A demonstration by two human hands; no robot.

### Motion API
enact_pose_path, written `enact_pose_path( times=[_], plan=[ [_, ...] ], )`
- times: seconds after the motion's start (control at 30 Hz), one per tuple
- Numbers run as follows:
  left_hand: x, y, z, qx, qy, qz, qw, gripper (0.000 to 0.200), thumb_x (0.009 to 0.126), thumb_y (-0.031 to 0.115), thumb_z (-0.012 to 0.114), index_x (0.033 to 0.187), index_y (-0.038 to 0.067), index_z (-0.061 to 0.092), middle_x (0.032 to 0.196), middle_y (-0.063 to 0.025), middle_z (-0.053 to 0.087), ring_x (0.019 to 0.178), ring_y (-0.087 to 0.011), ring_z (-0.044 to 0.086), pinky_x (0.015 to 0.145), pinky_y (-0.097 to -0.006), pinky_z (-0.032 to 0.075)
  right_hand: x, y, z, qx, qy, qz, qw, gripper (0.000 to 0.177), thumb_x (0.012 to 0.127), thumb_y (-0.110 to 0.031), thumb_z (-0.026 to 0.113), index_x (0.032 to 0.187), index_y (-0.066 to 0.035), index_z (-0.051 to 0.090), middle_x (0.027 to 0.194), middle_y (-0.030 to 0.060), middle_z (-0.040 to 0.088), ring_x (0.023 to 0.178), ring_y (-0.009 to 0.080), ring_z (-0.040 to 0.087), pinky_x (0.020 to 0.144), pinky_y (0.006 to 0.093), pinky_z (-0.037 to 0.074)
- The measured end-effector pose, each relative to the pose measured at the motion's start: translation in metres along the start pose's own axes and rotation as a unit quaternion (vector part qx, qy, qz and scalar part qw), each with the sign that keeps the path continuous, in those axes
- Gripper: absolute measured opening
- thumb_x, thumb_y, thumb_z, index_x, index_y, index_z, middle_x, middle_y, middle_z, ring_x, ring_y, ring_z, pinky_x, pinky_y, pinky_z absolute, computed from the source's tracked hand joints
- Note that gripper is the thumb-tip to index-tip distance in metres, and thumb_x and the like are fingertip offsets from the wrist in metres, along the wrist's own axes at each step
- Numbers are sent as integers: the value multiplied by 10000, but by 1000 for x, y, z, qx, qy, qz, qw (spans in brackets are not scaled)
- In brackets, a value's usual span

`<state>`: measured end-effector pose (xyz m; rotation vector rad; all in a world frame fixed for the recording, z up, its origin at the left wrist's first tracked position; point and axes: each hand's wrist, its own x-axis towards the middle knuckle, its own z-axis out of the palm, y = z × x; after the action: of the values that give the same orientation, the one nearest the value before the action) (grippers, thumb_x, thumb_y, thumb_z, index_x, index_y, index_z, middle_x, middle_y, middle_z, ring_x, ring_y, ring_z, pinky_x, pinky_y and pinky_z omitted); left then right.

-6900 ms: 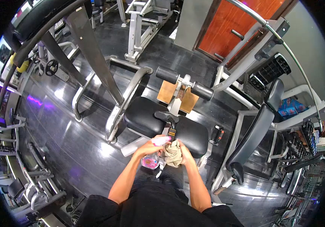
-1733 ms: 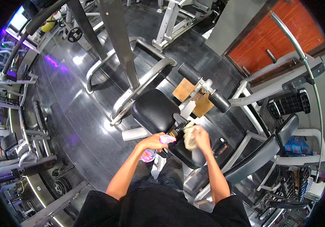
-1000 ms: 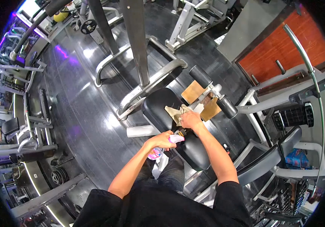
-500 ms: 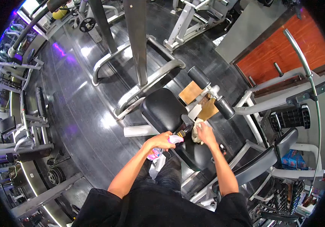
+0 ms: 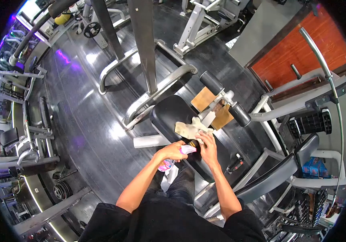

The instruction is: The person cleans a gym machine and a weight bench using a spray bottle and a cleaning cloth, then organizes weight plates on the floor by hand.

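Observation:
My left hand [image 5: 172,151] is wrapped round the neck of a spray bottle [image 5: 165,164] with a pink and white head, low beside the black padded seat [image 5: 174,115]. A pale cloth [image 5: 189,130] lies spread over the middle of the seat. On the cloth's near edge rests my right hand [image 5: 208,148], its fingers extended and somewhat apart. A small yellow and black part shows between the hands, partly hidden.
Black foam rollers [image 5: 239,114] stand past the seat, above brown boards [image 5: 203,99]. A metal frame [image 5: 161,90] rises ahead. On the right are another padded bench [image 5: 269,177] and a curved bar [image 5: 318,52]; more machines line the left.
My right hand has moved left, and the cloth, bunched under it before, is now spread further left over the seat. My left hand still holds the bottle in nearly the same place.

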<state>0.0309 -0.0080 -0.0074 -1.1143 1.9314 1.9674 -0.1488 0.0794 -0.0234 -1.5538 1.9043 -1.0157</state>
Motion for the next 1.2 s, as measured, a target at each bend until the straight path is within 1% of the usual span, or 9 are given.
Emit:
enact_pose_path(
  times=[0.2, 0.3, 0.37, 0.4, 0.43, 0.5, 0.77, 0.97, 1.2],
  plan=[
    [5, -16, 0, -87, -50, 43, 994, 496, 716, 167, 652, 1161, 3, 508, 891, -81, 636, 559, -132, 597, 539, -268, 507, 9, 18, -13, -52, -4, -32, 998, 470, 680, 101, 529, 1078, -127, 635, 1159, 87, 581, 1062, 302, 511, 958, 363, 397],
    [0, -17, -2, -150, -60, 39, 986, 405, 756, 78, 615, 1148, 40, 522, 944, -45, 644, 587, -99, 576, 544, -250, 498, 28, 40, -2, -36, 50, 8, 998, 406, 762, 67, 513, 1108, -121, 615, 1166, 109, 576, 1073, 261, 525, 942, 337, 408],
    [-5, -15, 0, -173, -33, 59, 983, 389, 780, 22, 604, 1158, 48, 516, 1023, -38, 647, 631, -82, 570, 544, -235, 490, 32, 47, 2, 203, 94, 280, 934, 293, 872, 4, 479, 1138, -63, 582, 1171, 110, 575, 1077, 209, 535, 917, 317, 418],
    [-7, -15, 2, -169, -35, 59, 983, 389, 780, 22, 604, 1158, 48, 516, 1023, -38, 647, 631, -82, 570, 544, -235, 490, 29, 54, 5, 205, 97, 281, 933, 293, 872, 4, 479, 1138, -63, 582, 1171, 110, 575, 1077, 209, 535, 917, 317, 418],
    [-8, -14, 2, -184, 2, 73, 980, 394, 781, 28, 611, 1164, 47, 516, 1021, -38, 646, 643, -84, 572, 546, -236, 489, 24, 60, 8, 294, 199, 261, 898, 259, 904, -34, 467, 1143, -31, 567, 1172, 102, 572, 1067, 192, 537, 905, 306, 422],
    [-14, -1, -1, -201, 90, 115, 969, 302, 754, 83, 618, 1049, 28, 586, 867, -26, 656, 579, -80, 560, 531, -249, 487, 13, 51, 2, 458, 339, 251, 783, 252, 938, -79, 466, 1154, 31, 534, 1157, 91, 565, 1046, 179, 544, 899, 290, 424],
    [33, 37, -33, -29, 102, 20, 994, 208, 728, 203, 617, 840, 28, 629, 585, -25, 584, 499, -113, 556, 507, -283, 462, -68, 53, -31, 417, 448, 281, 739, 304, 952, -116, 461, 1234, -5, 486, 1181, 80, 563, 1076, 164, 545, 918, 287, 431],
    [72, 45, -36, 119, 59, -50, 990, 354, 655, 287, 624, 862, 2, 663, 706, -130, 669, 593, -204, 652, 620, -325, 517, -100, 65, -25, 350, 457, 286, 766, 287, 959, -116, 437, 1215, -1, 499, 1168, 91, 575, 1061, 168, 549, 921, 286, 424],
    [83, 48, -31, 161, 24, -62, 985, 369, 651, 294, 616, 830, -24, 664, 669, -138, 659, 623, -225, 662, 638, -339, 521, -87, 58, -26, 342, 446, 304, 769, 288, 963, -130, 445, 1216, -7, 501, 1140, 80, 576, 1027, 154, 551, 894, 278, 427]
  ],
)
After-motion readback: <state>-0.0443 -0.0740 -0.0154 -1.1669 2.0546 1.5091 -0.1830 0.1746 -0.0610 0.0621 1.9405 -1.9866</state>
